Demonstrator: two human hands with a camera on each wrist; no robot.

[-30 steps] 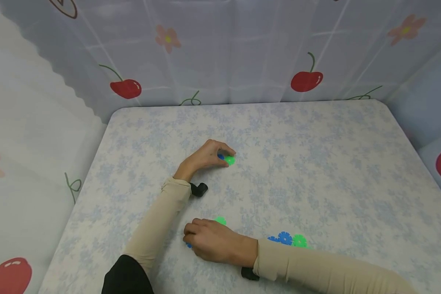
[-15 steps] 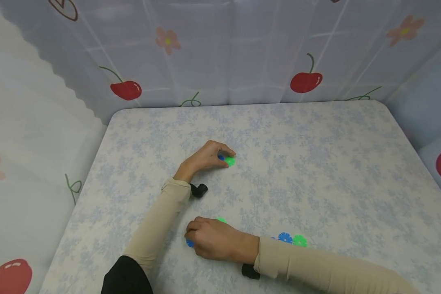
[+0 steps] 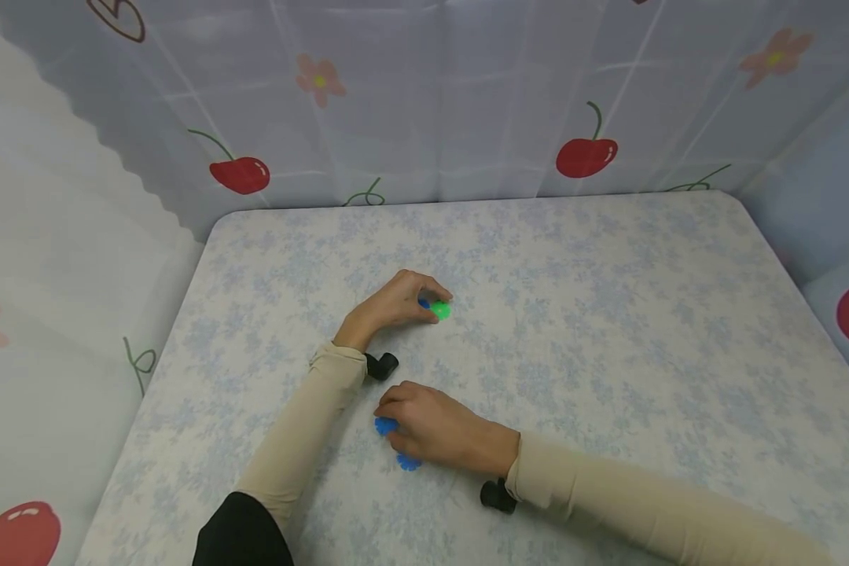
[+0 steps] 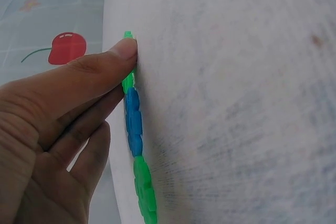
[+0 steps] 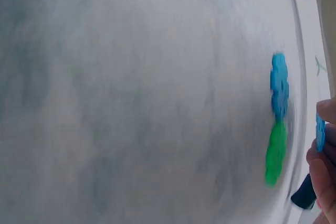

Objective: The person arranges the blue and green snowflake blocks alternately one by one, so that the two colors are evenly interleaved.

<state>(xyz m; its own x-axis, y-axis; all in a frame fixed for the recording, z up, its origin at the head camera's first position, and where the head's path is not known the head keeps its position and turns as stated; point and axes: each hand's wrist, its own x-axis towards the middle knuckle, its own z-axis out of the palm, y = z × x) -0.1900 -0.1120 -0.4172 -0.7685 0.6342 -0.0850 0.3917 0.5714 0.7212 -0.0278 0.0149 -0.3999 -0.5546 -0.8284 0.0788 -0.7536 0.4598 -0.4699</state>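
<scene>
Floral tablecloth (image 3: 608, 314), cherry curtain (image 3: 467, 102) behind. L hand (image 3: 396, 301) pins green/blue discs (image 3: 435, 308) w/ curled fingers; R hand (image 3: 439, 431) pinches blue disc (image 3: 385, 425).

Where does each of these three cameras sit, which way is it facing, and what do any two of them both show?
Head: worn on the head, looking forward and down at the floral-print table; shows both beige-sleeved arms, the left hand and the right hand.
Left wrist: at the left wrist, looking along the tabletop; shows the left hand's fingers on a row of green and blue flower-shaped plastic discs.
Right wrist: blurred, skims the table; fingertips at the right edge pinch a blue flower-shaped plastic disc.
Shared: head and left wrist both show the left hand's discs.
</scene>
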